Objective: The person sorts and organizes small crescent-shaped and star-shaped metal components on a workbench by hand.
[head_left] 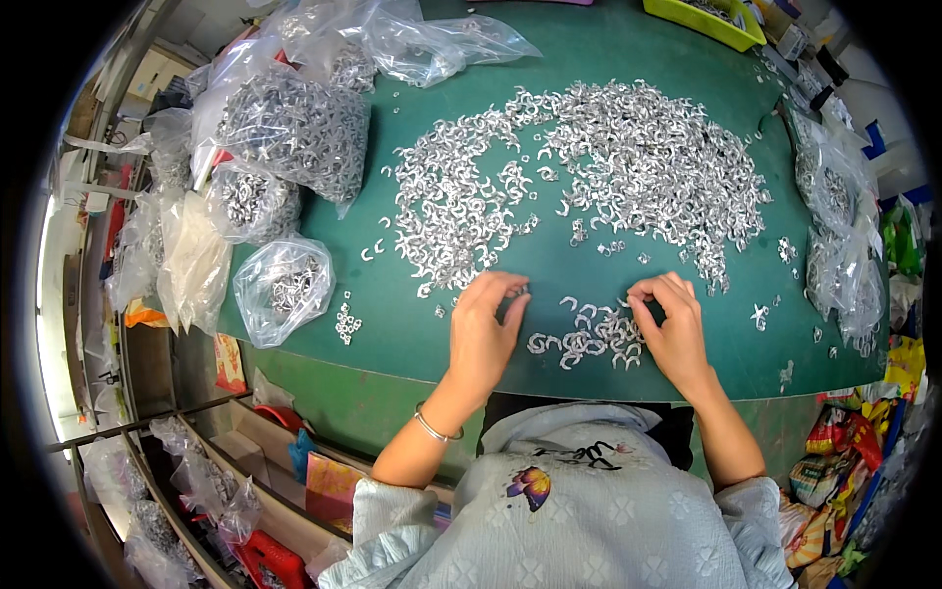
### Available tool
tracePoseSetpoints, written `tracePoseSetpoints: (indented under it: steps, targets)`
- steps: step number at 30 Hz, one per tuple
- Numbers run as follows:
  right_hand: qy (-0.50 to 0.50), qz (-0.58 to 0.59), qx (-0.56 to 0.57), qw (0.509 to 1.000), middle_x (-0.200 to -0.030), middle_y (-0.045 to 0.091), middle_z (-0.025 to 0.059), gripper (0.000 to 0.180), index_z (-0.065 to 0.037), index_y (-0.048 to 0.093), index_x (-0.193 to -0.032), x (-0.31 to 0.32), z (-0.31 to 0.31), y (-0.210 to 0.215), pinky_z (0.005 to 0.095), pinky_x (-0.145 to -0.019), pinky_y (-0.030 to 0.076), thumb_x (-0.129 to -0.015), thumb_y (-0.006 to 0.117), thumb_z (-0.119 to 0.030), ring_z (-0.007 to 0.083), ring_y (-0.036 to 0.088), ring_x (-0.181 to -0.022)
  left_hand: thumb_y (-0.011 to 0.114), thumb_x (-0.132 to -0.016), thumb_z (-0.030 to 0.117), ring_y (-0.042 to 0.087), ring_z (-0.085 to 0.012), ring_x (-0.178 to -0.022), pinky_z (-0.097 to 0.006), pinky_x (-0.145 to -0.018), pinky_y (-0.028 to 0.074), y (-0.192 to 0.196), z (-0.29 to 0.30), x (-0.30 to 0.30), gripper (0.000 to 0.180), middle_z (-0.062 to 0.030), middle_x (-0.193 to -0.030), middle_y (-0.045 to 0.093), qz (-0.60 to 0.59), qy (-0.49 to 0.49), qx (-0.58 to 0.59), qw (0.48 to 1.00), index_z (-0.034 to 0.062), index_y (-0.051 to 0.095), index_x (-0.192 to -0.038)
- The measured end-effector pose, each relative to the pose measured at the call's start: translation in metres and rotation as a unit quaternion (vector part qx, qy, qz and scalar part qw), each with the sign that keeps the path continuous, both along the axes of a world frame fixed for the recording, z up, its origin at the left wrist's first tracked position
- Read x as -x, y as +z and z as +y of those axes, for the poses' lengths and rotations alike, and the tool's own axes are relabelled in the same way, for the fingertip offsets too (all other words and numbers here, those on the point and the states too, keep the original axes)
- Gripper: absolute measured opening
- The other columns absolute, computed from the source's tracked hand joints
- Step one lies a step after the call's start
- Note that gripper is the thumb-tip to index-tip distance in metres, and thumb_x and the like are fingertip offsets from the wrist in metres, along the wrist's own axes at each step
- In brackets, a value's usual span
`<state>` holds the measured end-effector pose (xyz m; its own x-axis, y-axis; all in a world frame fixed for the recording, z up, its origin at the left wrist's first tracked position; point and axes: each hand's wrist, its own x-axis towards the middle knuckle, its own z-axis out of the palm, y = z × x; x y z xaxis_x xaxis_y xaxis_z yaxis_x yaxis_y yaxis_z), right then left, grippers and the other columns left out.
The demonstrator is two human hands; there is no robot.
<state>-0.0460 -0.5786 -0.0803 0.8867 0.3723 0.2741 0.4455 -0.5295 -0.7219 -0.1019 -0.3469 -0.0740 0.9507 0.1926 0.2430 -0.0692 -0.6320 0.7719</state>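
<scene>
Head view: my left hand [480, 324] and right hand [675, 329] nearly pinch, fingertips' hold unclear; crescents [593, 347] seem light, stiff, grippable mid-curve.

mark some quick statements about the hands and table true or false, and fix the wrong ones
1. A silver bangle circles the left wrist. True.
2. The right hand is beside a small group of curved metal pieces. True.
3. The two hands are clasped together. False: the left hand is apart from the right.
4. The tabletop is red. False: the tabletop is green.
5. The tray at the far edge is yellow-green. True.
</scene>
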Motion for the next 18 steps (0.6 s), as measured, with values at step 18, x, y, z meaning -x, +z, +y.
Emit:
tracePoseSetpoints:
  steps: [18]
  targets:
    - [0.081, -0.011, 0.049, 0.995, -0.093, 0.059, 0.0079, 0.01, -0.001, 0.068, -0.091, 0.011, -0.008, 0.001, 0.0375, -0.076, 0.04, -0.081, 0.067, -0.002, 0.0265, 0.054, -0.09, 0.057, -0.083, -0.008, 0.056, -0.034, -0.106, -0.04, -0.094, 0.044, -0.013, -0.033, 0.015, 0.033, -0.0154, -0.112, 0.06, 0.0, -0.18, -0.037, 0.983, 0.0004, 0.061, -0.114]
